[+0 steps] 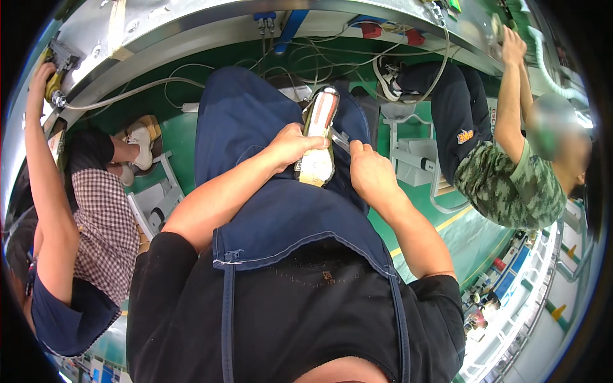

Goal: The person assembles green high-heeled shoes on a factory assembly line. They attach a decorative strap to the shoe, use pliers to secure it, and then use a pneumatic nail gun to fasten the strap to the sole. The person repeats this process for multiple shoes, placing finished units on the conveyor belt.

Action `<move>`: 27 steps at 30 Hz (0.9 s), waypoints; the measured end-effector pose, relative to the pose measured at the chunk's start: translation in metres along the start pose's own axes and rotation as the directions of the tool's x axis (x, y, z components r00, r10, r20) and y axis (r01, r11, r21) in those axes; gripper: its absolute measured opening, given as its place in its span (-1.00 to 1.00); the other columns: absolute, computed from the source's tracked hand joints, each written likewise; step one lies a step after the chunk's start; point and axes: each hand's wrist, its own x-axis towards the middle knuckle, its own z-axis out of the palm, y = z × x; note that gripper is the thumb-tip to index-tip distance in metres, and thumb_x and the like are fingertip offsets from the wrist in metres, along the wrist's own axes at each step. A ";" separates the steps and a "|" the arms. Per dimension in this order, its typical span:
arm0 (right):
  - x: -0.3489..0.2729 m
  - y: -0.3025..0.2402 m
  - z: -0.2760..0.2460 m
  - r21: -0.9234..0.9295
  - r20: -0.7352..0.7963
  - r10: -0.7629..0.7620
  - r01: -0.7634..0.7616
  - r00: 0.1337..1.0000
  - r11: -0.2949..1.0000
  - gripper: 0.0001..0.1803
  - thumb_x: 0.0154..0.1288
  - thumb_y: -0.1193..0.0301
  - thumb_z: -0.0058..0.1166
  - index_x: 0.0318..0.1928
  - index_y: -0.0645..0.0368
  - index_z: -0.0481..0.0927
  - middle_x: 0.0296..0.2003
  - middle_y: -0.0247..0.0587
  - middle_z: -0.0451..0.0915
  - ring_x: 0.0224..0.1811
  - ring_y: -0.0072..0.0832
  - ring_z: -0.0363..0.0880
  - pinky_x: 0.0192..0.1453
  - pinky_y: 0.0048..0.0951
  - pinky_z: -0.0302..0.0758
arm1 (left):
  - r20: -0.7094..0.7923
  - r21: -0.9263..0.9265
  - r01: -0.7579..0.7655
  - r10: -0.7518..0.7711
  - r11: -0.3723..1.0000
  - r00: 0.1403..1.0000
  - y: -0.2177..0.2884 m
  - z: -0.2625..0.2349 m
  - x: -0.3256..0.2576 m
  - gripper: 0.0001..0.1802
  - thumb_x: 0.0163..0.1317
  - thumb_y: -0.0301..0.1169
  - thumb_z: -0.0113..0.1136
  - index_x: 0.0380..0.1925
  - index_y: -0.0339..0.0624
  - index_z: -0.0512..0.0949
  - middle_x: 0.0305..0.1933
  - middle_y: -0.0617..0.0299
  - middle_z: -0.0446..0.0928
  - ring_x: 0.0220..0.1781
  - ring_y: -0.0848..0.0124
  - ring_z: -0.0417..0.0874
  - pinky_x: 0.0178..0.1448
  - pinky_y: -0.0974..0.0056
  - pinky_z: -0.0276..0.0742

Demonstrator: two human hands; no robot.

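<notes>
Between my knees stands a long shoe-shaped piece [318, 143], pale on top with a reddish-brown strip, dark along its sides and cream-yellow at its near end. My left hand [290, 148] is closed on its left side, thumb lying over the top. To its right, my right hand [371, 171] is closed around a slim light-grey tool [340, 138]. The tool's end reaches the right side of the piece; its exact kind cannot be made out. A dark blue apron [300, 214] covers my lap.
A metal-edged workbench [211, 25] curves across the far side, with cables and hoses [313, 57] beneath. At left a co-worker in a checked apron [105, 223] holds a yellow tool [56, 83]. Another in a camouflage shirt [511, 185] sits at right. Grey stools [412, 156] stand nearby.
</notes>
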 end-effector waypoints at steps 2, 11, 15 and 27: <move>0.002 0.000 0.001 0.005 0.018 0.000 0.000 1.000 1.000 -0.86 0.34 0.55 0.00 -0.12 0.32 0.45 -0.23 0.19 0.66 -0.21 0.03 0.76 -0.12 -0.05 0.71 | -0.011 0.008 0.001 -0.001 1.000 1.000 0.003 0.001 -0.001 -0.42 0.16 -0.27 0.50 0.03 -0.53 0.59 -0.11 -0.04 0.73 -0.14 0.29 0.80 0.00 0.23 0.70; 0.003 -0.008 0.012 -0.249 -0.108 -0.105 0.076 0.989 0.965 -0.84 0.28 0.47 0.11 -0.20 0.27 0.46 -0.38 -0.06 0.64 -0.41 -0.26 0.77 -0.46 -0.29 0.69 | 0.152 -0.109 0.025 -0.008 0.994 0.988 0.000 -0.008 0.002 -0.49 0.19 -0.28 0.48 0.04 -0.43 0.64 -0.06 0.01 0.74 -0.08 0.28 0.80 0.03 0.19 0.71; 0.002 -0.013 0.017 -0.383 -0.170 -0.124 0.051 0.978 0.922 -0.82 0.24 0.44 0.14 -0.22 0.25 0.48 -0.41 -0.19 0.61 -0.45 -0.41 0.72 -0.57 -0.38 0.63 | 0.218 -0.131 0.221 -0.190 0.966 0.957 0.018 -0.023 0.009 -0.32 0.34 0.09 0.31 0.11 -0.36 0.64 -0.01 -0.04 0.74 0.01 0.13 0.80 0.10 -0.07 0.74; 0.000 -0.007 0.012 -0.419 -0.185 -0.156 0.066 0.970 0.905 -0.71 0.26 0.44 0.11 -0.08 0.38 0.55 -0.32 -0.09 0.63 -0.33 -0.36 0.68 -0.37 -0.41 0.67 | 0.011 0.297 0.259 -0.275 0.919 0.961 0.052 -0.002 0.024 -0.26 0.37 0.14 0.27 0.04 -0.50 0.64 -0.11 -0.15 0.74 -0.17 0.05 0.84 -0.16 -0.08 0.81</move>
